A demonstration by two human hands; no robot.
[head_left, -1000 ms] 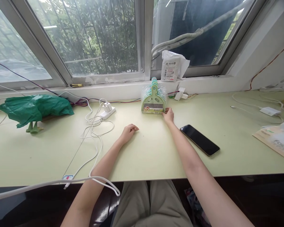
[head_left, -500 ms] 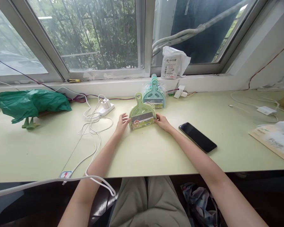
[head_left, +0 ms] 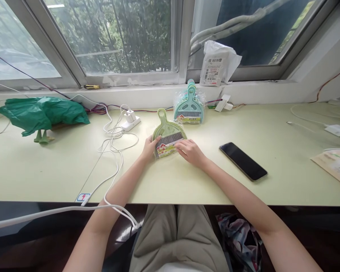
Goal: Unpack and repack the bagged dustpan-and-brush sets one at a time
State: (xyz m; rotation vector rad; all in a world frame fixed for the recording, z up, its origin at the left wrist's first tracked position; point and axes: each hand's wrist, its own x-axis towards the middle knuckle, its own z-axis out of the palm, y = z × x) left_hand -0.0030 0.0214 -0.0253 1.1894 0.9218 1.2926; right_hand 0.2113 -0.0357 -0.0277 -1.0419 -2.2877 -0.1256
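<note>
A green dustpan and brush set [head_left: 167, 130] in clear wrapping is tilted over the table, its handle pointing up and its printed label along the lower edge. My left hand [head_left: 151, 146] grips its left side, thumb on the front. Across the right part of the label lies my right hand [head_left: 190, 151], fingers stretched out and touching the wrapping. Just behind stands a row of similar wrapped dustpan sets [head_left: 190, 105], the front one blue-green, leaning near the window wall.
A black phone [head_left: 243, 161] lies to the right of my right forearm. White cables and a power strip [head_left: 131, 123] spread on the left, beside a green plastic bag [head_left: 45, 113]. A white package [head_left: 215, 66] rests on the sill; a paper packet [head_left: 333, 162] is far right.
My right hand has moved from the dustpan's right edge onto the front of its label. The dustpan set has tilted to the left, and my left thumb now lies over its front.
</note>
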